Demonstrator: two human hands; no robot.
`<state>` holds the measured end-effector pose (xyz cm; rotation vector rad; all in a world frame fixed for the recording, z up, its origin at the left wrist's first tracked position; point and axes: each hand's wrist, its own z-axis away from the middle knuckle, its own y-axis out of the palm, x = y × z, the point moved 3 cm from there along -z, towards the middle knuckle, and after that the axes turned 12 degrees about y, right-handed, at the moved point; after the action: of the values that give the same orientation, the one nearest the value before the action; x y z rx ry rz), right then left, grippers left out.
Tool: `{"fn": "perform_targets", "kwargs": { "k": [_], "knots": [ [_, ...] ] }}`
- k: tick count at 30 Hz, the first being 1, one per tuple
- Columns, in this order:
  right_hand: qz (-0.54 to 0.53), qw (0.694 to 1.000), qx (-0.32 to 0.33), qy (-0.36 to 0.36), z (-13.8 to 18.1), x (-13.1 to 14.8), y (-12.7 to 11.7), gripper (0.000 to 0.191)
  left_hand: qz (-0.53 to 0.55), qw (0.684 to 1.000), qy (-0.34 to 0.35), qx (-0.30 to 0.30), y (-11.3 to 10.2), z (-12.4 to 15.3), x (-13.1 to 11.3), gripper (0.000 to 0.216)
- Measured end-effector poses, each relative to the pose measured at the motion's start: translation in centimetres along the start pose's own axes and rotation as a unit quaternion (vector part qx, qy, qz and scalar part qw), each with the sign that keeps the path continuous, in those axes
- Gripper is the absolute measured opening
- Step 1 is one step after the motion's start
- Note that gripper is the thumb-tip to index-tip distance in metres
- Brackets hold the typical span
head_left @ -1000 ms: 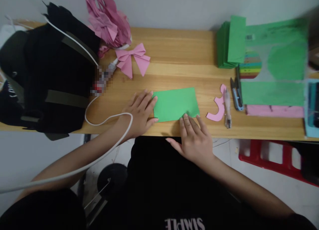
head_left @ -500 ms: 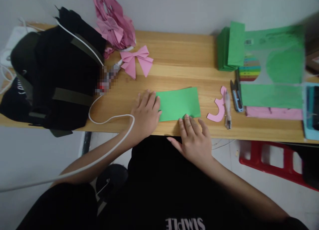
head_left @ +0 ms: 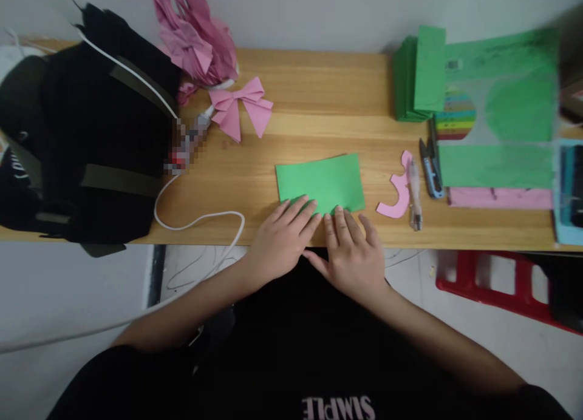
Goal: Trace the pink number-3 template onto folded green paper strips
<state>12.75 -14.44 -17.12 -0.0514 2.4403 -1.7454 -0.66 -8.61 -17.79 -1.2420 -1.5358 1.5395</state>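
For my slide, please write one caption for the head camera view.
Left hand and right hand rest at the near edge of green paper on a wooden table.

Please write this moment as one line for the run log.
left hand: on green paper, near edge | right hand: fingertips at same edge | right of paper: pink cutout, clear pen

green paper [head_left: 321, 180]: near edge partly hidden by left hand [head_left: 286, 241]. pixelated item [head_left: 187, 145] left of that, can't identify. blue-rimmed object [head_left: 567, 192], far right of right hand [head_left: 355, 256], cut off.
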Motion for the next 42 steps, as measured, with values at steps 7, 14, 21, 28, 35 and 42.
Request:
{"fn": "perform_targets", "kwargs": {
  "k": [7, 14, 21, 28, 35, 42],
  "knots": [
    [0.006, 1.000, 0.013, 0.010, 0.0, 0.1, -0.1, 0.070, -0.034, 0.998, -0.018, -0.058, -0.9, 3.0, 0.9, 0.037],
    [-0.003, 0.999, 0.037, 0.023, 0.4, 0.0, 0.4, 0.071, -0.015, 0.999, -0.004, -0.036, -1.9, 5.2, 2.1, 0.037],
    [-0.010, 0.998, 0.062, 0.019, 0.0, 1.4, 0.4, 0.070, -0.031, 0.999, 0.011, -0.028, -1.9, 5.2, 2.3, 0.038],
    [-0.061, 0.995, 0.002, -0.080, -0.8, 3.7, 0.6, 0.065, -0.070, 0.997, 0.012, -0.015, -1.8, 5.0, 2.0, 0.035],
    [-0.107, 0.993, -0.041, -0.039, -0.8, 0.9, 0.0, 0.048, -0.047, 0.999, 0.004, -0.003, -2.2, 4.5, 1.9, 0.037],
    [-0.045, 0.996, -0.041, 0.059, 0.4, -3.1, -0.4, 0.042, -0.053, 0.997, 0.012, -0.047, -1.8, 4.6, 2.0, 0.036]
  ]
}}
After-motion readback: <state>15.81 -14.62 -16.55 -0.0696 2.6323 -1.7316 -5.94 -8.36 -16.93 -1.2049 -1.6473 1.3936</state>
